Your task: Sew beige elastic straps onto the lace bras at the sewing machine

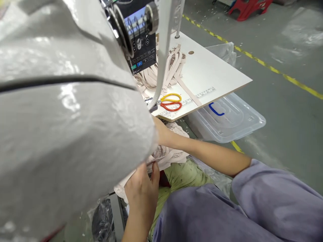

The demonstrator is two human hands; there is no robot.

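My left hand (141,188) is closed on the edge of a pale beige lace garment (180,156), thumb against the cloth and fingertips partly hidden. Reaching in from the right, my right hand (163,132) goes behind the sewing machine head (83,127), so its fingers are out of sight. It is close to the same lace, which lies bunched below the table edge. Just above it on the white table (219,70) rest scissors (171,102) with one yellow and one red handle loop. A pile of beige elastic strips (174,67) lies behind them.
The big machine head fills the left side and blocks much of the view. A control panel (143,55) stands behind its tension dial (151,16). Under the table's right edge is a clear lidded plastic box (237,117). A red stool (246,8) stands far back.
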